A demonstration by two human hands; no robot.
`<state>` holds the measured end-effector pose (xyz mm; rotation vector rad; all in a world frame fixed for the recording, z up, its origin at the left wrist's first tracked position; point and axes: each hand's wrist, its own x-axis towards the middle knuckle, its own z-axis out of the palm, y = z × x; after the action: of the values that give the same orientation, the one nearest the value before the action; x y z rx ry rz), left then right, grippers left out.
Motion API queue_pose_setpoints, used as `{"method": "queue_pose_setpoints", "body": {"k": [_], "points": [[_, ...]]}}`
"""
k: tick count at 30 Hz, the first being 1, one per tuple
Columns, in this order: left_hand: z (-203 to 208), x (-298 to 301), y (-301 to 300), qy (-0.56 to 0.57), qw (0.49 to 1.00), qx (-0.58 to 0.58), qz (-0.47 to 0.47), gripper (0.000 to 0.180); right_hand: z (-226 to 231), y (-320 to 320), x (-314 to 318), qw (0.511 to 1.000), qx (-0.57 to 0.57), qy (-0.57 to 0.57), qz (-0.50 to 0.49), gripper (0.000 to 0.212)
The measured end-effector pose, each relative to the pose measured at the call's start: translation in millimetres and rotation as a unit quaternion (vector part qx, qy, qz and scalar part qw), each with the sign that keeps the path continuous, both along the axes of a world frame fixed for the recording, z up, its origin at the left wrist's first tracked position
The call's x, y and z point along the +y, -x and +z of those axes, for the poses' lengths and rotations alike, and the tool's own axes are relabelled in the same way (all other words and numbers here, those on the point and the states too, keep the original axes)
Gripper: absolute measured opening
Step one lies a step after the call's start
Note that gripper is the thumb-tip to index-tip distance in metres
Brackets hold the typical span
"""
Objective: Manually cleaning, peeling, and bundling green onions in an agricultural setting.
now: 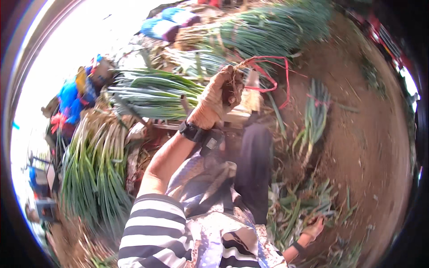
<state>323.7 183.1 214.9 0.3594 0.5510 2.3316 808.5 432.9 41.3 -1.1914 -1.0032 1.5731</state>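
My left hand, in a soiled, pale glove with a dark watch at the wrist, is raised in the middle of the view. Its fingers are closed around pink string and dry, straw-like strands; loose pink loops trail out to the right. Low on the right, my right hand is stretched out over a heap of loose green leaves and trimmings. Its fingers look extended, with nothing seen in them. A small tied bunch of green onions lies on the ground to the right.
Large piles of green onions lie at the left, just beyond my left wrist and at the back. Blue and purple sacks are at the back left. Bare brown soil stretches along the right.
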Motion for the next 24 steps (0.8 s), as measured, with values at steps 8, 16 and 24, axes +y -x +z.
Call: {"method": "queue_pose_setpoints", "body": {"k": [8, 16, 24], "points": [[63.4, -149.9, -0.4, 0.381, 0.876, 0.287, 0.073, 0.038, -27.6, 52.4, 9.0, 0.965, -0.25, 0.013, 0.075, 0.013], [46.3, -225.6, -18.7, 0.552, 0.773, 0.312, 0.008, 0.022, -40.6, 59.3, 15.5, 0.924, -0.313, -0.06, 0.211, 0.017], [-162.7, -384.3, -57.9, 0.736, 0.656, 0.165, 0.032, 0.015, -59.6, 61.4, 30.8, 0.865, -0.412, -0.012, 0.285, 0.029]]}}
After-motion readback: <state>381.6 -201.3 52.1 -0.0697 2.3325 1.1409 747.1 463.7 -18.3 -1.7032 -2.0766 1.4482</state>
